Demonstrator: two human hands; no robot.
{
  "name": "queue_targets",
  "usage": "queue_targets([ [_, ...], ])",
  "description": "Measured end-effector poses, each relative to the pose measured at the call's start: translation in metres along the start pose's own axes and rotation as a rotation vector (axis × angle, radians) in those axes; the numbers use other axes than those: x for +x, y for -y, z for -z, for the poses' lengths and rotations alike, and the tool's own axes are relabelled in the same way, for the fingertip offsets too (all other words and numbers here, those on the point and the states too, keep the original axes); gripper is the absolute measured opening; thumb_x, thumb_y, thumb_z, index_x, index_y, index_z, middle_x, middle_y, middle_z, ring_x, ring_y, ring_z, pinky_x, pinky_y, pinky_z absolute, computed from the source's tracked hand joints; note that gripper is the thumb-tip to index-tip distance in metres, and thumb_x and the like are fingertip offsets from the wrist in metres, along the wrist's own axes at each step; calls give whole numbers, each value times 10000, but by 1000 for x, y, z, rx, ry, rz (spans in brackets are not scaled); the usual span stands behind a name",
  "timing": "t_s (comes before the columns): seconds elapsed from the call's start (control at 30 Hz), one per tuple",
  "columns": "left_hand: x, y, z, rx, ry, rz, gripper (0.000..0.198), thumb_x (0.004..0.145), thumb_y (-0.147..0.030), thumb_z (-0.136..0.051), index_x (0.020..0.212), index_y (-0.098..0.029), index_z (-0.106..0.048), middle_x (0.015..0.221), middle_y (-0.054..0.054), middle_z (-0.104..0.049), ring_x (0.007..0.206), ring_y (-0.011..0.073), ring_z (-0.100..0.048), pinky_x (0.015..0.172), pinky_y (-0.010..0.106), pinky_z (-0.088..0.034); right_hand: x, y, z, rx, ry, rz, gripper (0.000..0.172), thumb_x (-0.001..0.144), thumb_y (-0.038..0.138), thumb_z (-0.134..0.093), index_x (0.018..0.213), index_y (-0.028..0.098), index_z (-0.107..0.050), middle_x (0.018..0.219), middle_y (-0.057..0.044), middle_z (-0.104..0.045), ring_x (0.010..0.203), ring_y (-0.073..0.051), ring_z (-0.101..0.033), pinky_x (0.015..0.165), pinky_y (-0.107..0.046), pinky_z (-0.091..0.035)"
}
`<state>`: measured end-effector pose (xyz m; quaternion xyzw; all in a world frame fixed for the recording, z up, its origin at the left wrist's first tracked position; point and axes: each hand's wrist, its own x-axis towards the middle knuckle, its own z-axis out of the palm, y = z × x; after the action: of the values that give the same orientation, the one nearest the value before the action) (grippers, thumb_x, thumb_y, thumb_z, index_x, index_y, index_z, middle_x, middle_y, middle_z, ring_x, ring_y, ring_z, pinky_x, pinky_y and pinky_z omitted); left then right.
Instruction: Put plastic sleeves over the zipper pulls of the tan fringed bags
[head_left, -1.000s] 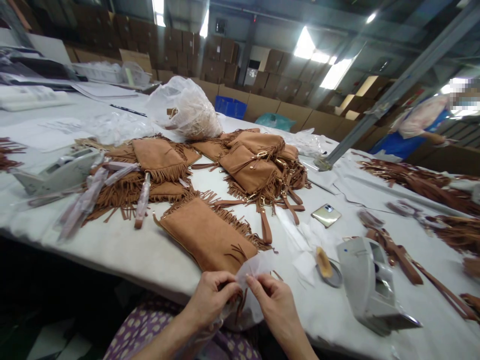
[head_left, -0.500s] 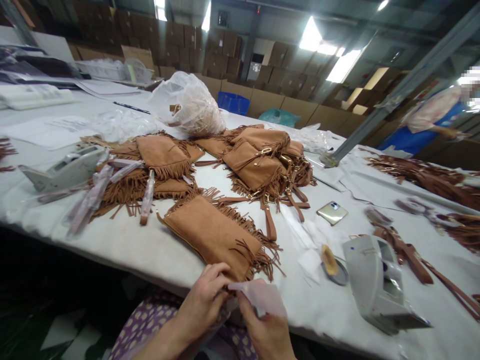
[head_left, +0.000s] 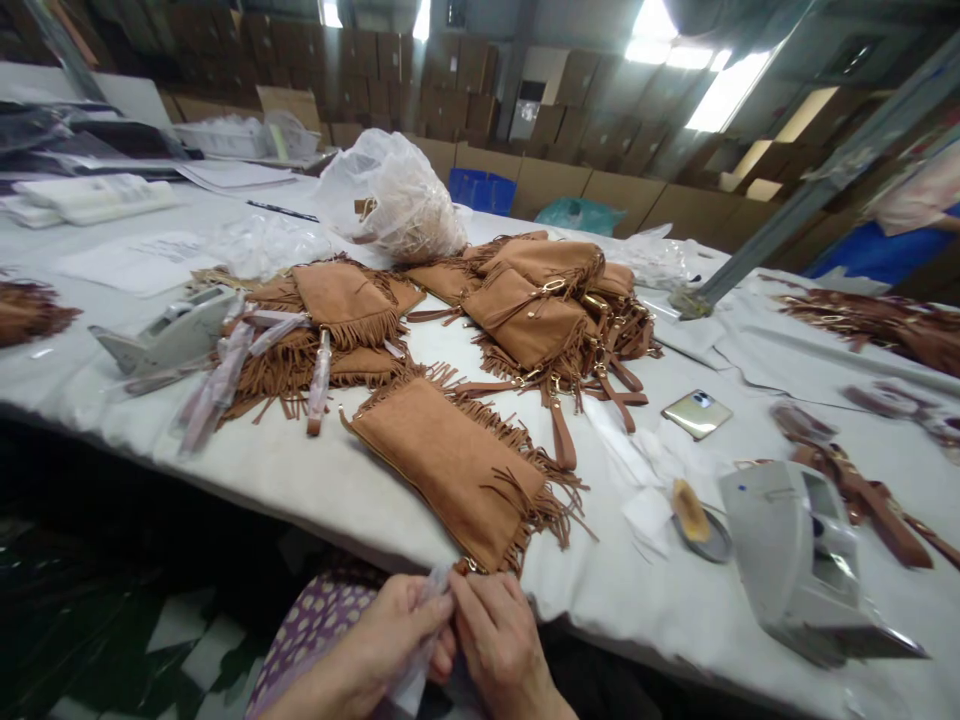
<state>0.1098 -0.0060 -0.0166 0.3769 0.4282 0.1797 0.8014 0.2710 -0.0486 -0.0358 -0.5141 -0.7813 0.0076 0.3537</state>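
Observation:
A tan fringed pouch lies at the table's front edge, its gold clasp at the near corner. Just below that corner my left hand pinches a strip of thin translucent wrapping. My right hand is closed beside it, fingertips meeting the left ones at the brown strap end under the clasp. The rest of the strap is hidden by the fingers and wrapping. Further back sit a pile of fringed pouches and a smaller stack with wrapped straps.
Tape dispensers stand at right and left. A phone, a dish with a yellow piece, white paper slips and brown straps lie to the right. A slanted metal post rises behind. A person's sleeve shows far right.
My hands have drawn together, and the wrapping that spread over my right hand now hangs narrow between them. The gold clasp has come into view. The camera view has shifted slightly.

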Motion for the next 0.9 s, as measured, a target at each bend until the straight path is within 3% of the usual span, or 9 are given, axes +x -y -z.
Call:
queue_targets([
  [0.1, 6, -1, 4, 184, 8, -52, 535, 748, -651, -541, 671, -123, -584, 524, 13, -586, 352, 67, -422, 383, 180, -245, -4, -7, 3, -24, -55, -167, 376, 862, 149, -536, 1237, 178, -543, 973, -123, -641, 875, -227, -615, 754, -379, -534],
  [0.23, 6, -14, 10, 400, 121, -84, 598, 827, -673, -368, 717, -134, -602, 583, 26, -607, 435, 101, -492, 447, 199, -319, -4, -20, 5, -38, -85, -244, 325, 865, 171, -538, 1181, 209, -599, 1034, -133, -590, 904, -236, -604, 752, -381, -550],
  [0.37, 12, -14, 8, 492, 40, -206, 606, 848, -649, -358, 663, -129, -607, 611, 35, -595, 547, 128, -508, 543, 226, -359, -2, -25, 1, 45, -99, -154, 337, 879, 121, -513, 1193, 209, -598, 942, -103, -593, 822, -191, -601, 695, -312, -557],
  [0.53, 34, -1, -4, 313, -55, -157, 610, 831, -665, -353, 712, -123, -606, 588, 33, -578, 458, 114, -445, 464, 224, -317, -4, -26, -5, 74, -86, -131, 326, 886, 111, -502, 1174, 202, -624, 897, -108, -614, 774, -183, -606, 668, -302, -554],
  [0.63, 39, 1, -7, 448, -163, -227, 525, 850, -597, -373, 617, -157, -542, 561, 5, -534, 518, 137, -477, 508, 233, -333, -7, -22, -1, 155, -110, -152, 325, 875, 120, -518, 1165, 213, -630, 905, -109, -648, 813, -197, -631, 711, -318, -558],
  [0.7, 36, -1, -5, 590, -208, -256, 477, 857, -529, -397, 556, -173, -494, 527, -20, -476, 519, 131, -439, 507, 236, -292, -12, -14, 5, 239, -139, -280, 283, 855, 161, -559, 1118, 213, -649, 913, -102, -666, 815, -203, -641, 738, -322, -554],
  [0.8, 30, -6, -1, 683, -235, -286, 426, 837, -435, -454, 498, -177, -454, 512, -29, -433, 539, 128, -411, 526, 243, -274, -22, 3, 11, 448, -78, -663, 159, 841, 283, -595, 929, 203, -700, 822, -75, -676, 731, -192, -635, 679, -288, -532],
  [0.9, 31, -11, 0, 570, -203, -226, 389, 798, -408, -496, 493, -166, -503, 503, -20, -464, 523, 125, -418, 524, 235, -299, -26, 16, 3, 784, 67, -1051, 335, 778, 471, -639, 888, 163, -710, 688, -56, -662, 592, -166, -589, 526, -251, -470],
])
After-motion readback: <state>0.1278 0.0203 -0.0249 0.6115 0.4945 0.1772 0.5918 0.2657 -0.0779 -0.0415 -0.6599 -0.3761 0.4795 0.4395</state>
